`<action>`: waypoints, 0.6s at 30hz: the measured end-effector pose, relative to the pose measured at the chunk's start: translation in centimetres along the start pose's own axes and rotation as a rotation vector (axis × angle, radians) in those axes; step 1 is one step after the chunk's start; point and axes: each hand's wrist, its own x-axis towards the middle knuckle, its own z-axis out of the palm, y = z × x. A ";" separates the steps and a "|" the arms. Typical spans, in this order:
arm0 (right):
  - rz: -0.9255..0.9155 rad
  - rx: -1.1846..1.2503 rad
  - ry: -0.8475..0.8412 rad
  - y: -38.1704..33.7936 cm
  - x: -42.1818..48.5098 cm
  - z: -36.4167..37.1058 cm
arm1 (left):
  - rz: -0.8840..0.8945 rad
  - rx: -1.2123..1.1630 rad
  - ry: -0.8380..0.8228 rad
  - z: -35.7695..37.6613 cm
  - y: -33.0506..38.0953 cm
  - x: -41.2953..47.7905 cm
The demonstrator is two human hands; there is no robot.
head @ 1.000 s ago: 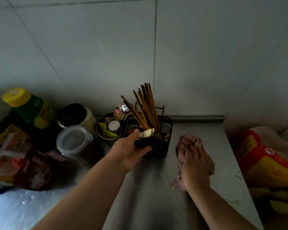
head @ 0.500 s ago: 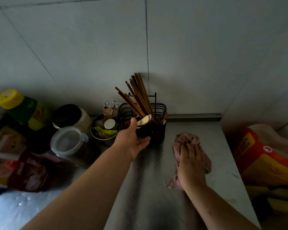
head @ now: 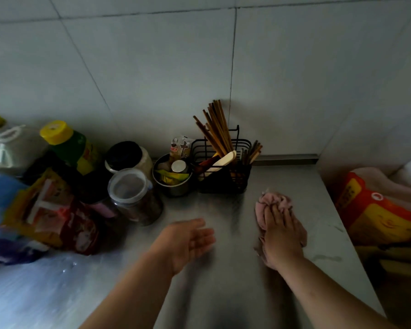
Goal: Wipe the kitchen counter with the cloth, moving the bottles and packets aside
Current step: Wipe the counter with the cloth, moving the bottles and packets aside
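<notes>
Presently, counter stock from nine o'clock to three.

1. Packets (head: 50, 210), nine o'clock: heaped, overlapping.
2. Yellow-capped bottle (head: 67, 146), ten o'clock: behind the packets.
3. Clear-lidded jar (head: 133, 195), eleven o'clock: beside a steel cup (head: 171, 184).
4. Chopstick caddy (head: 223, 179), twelve o'clock: against the wall, sticks leaning out.
5. Left hand (head: 188, 243), centre: fingers straight, holding nothing, over bare counter (head: 223, 293).
6. Cloth (head: 273, 205), one o'clock: bunched on the steel, just short of the caddy.
7. Right hand (head: 282, 236): spread flat on the cloth, pressing it down.
8. Orange sack (head: 377, 214), three o'clock: off the counter's edge.

Handling note, as a judgement: keep the palm flat and stroke in overlapping lanes from twelve toward six. Take the caddy by its base if shifting it, since the sticks look top-heavy.
</notes>
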 end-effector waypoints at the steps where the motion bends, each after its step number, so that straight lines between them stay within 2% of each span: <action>1: 0.001 -0.006 -0.013 -0.9 -1.1 0.2 | -0.021 0.006 0.000 -1.2 -0.9 -0.5; 5: -0.037 0.048 -0.017 -4.7 -5.0 0.7 | -0.062 -0.013 -0.003 -5.7 -3.5 -2.5; 9: -0.076 0.027 -0.079 -8.7 -8.2 1.4 | -0.047 -0.019 0.007 -10.1 -4.6 -4.9; 13: -0.122 0.052 -0.069 -13.1 -11.3 2.4 | -0.016 -0.024 0.015 -14.7 -5.9 -7.2; 15: -0.148 0.154 -0.047 -15.2 -13.0 3.0 | -0.011 -0.026 0.016 -16.5 -6.7 -8.2; 18: -0.100 0.520 -0.085 -17.7 -15.6 3.1 | -0.004 -0.007 0.020 -18.5 -7.9 -9.5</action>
